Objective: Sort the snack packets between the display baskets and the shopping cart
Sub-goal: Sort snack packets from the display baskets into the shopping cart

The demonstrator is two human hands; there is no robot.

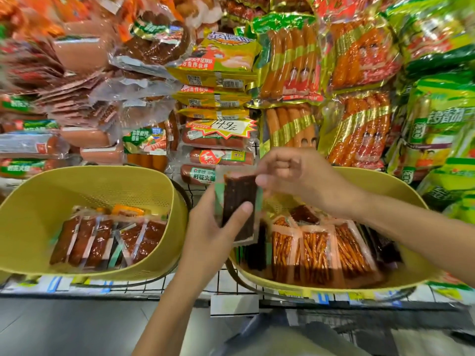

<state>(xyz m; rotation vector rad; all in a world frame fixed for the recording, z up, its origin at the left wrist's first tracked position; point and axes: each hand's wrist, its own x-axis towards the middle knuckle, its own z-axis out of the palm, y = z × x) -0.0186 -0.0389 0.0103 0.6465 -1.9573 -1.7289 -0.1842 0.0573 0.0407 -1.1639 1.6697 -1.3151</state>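
— What fills your feed?

— I see two yellow baskets: the left basket [38, 214] at eight o'clock holds red-brown packets [84, 240], and the right basket [401, 191] at four o'clock holds orange strip packets [316, 253].

— And the hands?

— The left hand [213, 227] grips a dark snack packet [239, 201] upright between the baskets. The right hand [290, 173] pinches its top edge from one o'clock.

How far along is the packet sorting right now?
Done: the left basket holds mostly reddish-brown packets. In hand: a dark snack packet, gripped by the left hand and pinched at its top by the right hand. Left: placing it, and likely the right basket, where orange strip packets and dark packets lie mixed.
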